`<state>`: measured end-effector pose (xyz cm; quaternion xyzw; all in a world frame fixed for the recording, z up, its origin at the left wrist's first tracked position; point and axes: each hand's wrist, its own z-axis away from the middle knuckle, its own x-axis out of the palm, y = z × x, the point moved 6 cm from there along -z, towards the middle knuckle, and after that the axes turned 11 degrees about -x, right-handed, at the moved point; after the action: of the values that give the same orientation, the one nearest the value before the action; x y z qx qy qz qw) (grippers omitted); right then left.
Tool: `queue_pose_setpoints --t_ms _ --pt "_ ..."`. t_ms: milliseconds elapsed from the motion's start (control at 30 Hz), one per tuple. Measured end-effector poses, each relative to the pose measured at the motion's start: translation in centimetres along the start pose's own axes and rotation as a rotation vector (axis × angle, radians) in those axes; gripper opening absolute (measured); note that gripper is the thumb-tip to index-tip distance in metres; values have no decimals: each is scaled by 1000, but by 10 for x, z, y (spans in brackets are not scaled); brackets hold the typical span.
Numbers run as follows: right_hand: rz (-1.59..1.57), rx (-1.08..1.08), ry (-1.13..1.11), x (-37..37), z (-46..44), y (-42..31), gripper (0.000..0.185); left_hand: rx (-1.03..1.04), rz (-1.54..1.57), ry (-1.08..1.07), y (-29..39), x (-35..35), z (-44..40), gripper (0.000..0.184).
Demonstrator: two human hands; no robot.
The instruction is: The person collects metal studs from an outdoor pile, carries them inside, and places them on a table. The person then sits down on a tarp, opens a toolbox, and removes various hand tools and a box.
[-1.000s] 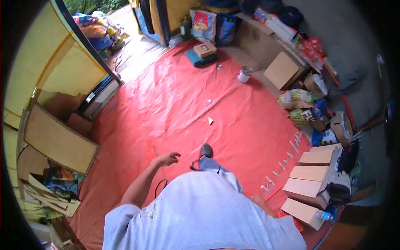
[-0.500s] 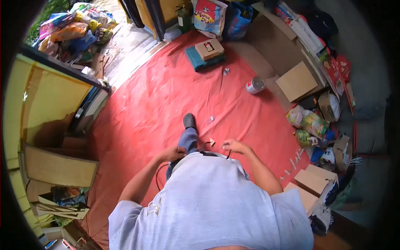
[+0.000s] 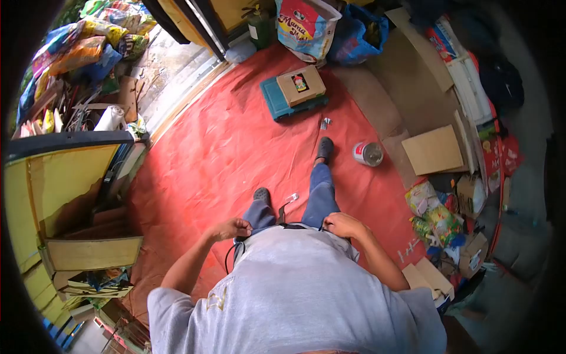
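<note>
At the left of my waist, my left hand [image 3: 236, 228] is closed in a pinch beside a thin black cord [image 3: 227, 259] that loops down along my hip. What lies between its fingers is too small to make out. On the other side of my waist, my right hand [image 3: 343, 225] is closed, fingers curled on a dark cord at the hem of my grey shirt [image 3: 289, 283]. Between my legs, a black strap [image 3: 282, 213] sticks out from the front of my waist. Below are my blue trousers [image 3: 320, 192] and dark clogs [image 3: 325, 147].
Red sheeting [image 3: 206, 135] covers the floor. Ahead are a teal case [image 3: 272, 97] with a cardboard box [image 3: 289, 85] on it, and a tin can [image 3: 368, 154]. Bags and cardboard [image 3: 433, 150] line the right; a yellow panel [image 3: 71, 183] and boards stand left.
My right foot has come into view, stepped forward. My right hand has moved in against my waist, and the left hand has shifted slightly outward. The view has tilted with my head.
</note>
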<state>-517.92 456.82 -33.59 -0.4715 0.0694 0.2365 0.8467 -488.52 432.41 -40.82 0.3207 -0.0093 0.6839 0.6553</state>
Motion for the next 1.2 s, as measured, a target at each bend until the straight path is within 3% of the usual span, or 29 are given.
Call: queue_pose_setpoints --t_ms 67,133,200,267,300,367,433,500,533,567,633,700,767,800,833,900,933,1000,1200 --pt "47 51 -153 -48 -32 35 25 -7 159 -14 26 -1 -20 13" --pt "21 -97 -290 -70 -53 90 24 -64 285 53 60 2 -33 12" --pt "-255 22 -314 -120 -52 105 28 -139 305 -32 79 23 -36 12" --pt "-446 -80 -129 -136 -55 169 35 -251 219 10 98 26 -49 12" --pt "-655 205 -150 -150 -55 200 33 -270 223 -20 117 31 -55 12" --pt "-760 130 211 -169 -55 274 30 -342 205 160 148 21 -65 14" --pt "-506 386 327 -206 -42 330 33 -281 156 171 166 0 -97 19" --pt "-432 500 444 -192 -23 396 35 -68 39 482 181 -50 -124 22" --pt "-416 502 484 -175 -25 449 36 -153 -197 565 206 -73 -129 25" --pt "-314 524 421 -180 -29 464 37 -156 -168 621 202 -102 -145 25" --pt "-189 521 337 -189 -55 475 38 -98 -180 614 186 -143 -188 28" --pt "-439 601 332 -194 -88 492 40 -15 -48 608 204 -186 -223 35" --pt "-461 600 379 -221 -152 526 44 -44 -86 644 223 -229 -259 45" --pt "-506 622 432 -234 -185 542 48 44 -80 643 212 -257 -295 49" --pt "-588 524 541 -256 -221 534 55 134 -75 643 202 -286 -330 54" --pt "-704 379 676 -305 -291 497 67 48 217 586 230 -320 -367 72" --pt "-737 339 705 -323 -321 491 73 60 218 593 235 -338 -391 72" --pt "-702 301 656 -349 -379 504 81 75 355 612 241 -379 -440 93" --pt "-621 268 601 -369 -478 526 99 237 552 752 283 -442 -514 111"
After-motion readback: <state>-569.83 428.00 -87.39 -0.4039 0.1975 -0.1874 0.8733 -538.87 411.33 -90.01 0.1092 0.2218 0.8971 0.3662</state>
